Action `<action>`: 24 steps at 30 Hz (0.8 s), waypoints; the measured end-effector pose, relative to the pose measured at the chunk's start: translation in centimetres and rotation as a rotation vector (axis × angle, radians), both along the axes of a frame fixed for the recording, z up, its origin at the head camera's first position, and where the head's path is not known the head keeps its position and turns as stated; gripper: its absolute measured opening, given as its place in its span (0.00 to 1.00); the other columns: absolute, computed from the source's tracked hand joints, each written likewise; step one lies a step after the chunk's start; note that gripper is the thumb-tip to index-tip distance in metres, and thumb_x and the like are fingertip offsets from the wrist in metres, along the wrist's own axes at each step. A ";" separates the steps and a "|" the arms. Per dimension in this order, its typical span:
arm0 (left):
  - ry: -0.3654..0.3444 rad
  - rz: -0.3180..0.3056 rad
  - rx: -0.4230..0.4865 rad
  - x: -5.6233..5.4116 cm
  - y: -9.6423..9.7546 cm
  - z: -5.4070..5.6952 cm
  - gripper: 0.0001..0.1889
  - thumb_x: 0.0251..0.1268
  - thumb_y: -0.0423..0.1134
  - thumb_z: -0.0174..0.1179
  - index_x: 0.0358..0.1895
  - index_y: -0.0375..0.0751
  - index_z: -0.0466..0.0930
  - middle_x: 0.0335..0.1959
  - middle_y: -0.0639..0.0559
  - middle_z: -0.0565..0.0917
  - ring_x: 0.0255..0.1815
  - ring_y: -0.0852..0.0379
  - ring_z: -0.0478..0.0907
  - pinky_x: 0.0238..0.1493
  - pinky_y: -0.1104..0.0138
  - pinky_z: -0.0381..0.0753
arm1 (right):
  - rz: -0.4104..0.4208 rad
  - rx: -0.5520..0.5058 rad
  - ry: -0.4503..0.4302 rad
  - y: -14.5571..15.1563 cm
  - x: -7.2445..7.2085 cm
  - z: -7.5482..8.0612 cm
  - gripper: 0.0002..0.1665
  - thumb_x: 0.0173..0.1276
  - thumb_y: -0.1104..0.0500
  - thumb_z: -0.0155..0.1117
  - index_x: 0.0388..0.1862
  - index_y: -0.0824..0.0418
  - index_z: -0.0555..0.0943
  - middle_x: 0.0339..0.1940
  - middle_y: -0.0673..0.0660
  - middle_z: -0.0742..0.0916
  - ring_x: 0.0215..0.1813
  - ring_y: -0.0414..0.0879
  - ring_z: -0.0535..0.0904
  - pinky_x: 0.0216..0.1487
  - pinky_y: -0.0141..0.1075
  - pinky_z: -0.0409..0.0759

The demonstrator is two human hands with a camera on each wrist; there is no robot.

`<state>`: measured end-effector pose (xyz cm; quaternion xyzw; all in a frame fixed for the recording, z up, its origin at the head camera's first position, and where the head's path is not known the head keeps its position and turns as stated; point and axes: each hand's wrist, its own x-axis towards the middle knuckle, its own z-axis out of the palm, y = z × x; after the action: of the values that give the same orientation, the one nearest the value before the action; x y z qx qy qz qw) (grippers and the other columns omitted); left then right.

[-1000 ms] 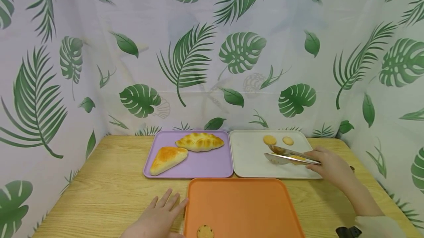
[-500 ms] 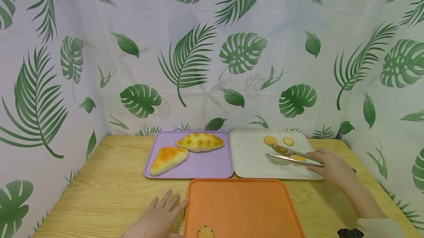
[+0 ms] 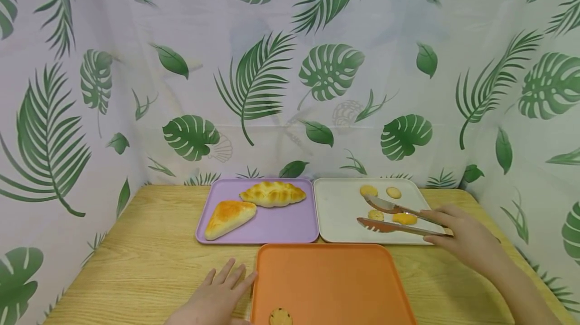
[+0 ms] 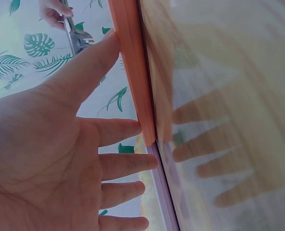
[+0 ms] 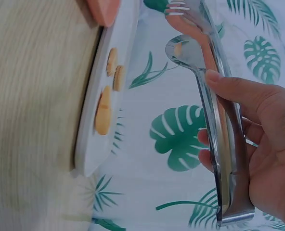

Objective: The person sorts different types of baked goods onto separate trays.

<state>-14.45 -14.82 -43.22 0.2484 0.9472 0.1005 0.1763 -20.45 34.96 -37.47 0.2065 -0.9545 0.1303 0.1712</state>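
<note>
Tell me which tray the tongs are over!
The white tray, at the back right: the right hand holds the tongs above it. The purple tray at back left and the orange tray in front have no tongs over them.

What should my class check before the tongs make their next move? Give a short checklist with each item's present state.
1. Right hand gripping the tongs: ok.
2. Tong tips apart: ok, spread above the white tray.
3. A piece clamped in the tongs: not ok, they hold nothing.
4. Left hand out of the orange tray's middle: ok, it is at the left edge.
5. Space on the orange tray: ok, its visible part bears just one cookie.
6. Orange tray's near edge unobstructed: cannot tell, it is out of frame.
</note>
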 end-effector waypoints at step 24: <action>0.019 -0.011 0.005 0.3 -0.1 0.4 0.49 0.53 0.68 0.60 0.75 0.46 0.59 0.75 0.38 0.62 0.78 0.34 0.51 0.68 0.34 0.57 | 0.360 0.000 -0.190 0.3 6.8 -1.1 0.33 0.50 0.52 0.78 0.58 0.48 0.81 0.43 0.45 0.82 0.38 0.25 0.71 0.28 0.26 0.75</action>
<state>-14.13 -14.91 -42.84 0.2552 0.9471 0.0995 0.1671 -13.63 35.27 -38.58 0.3604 -0.9141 0.1778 0.0544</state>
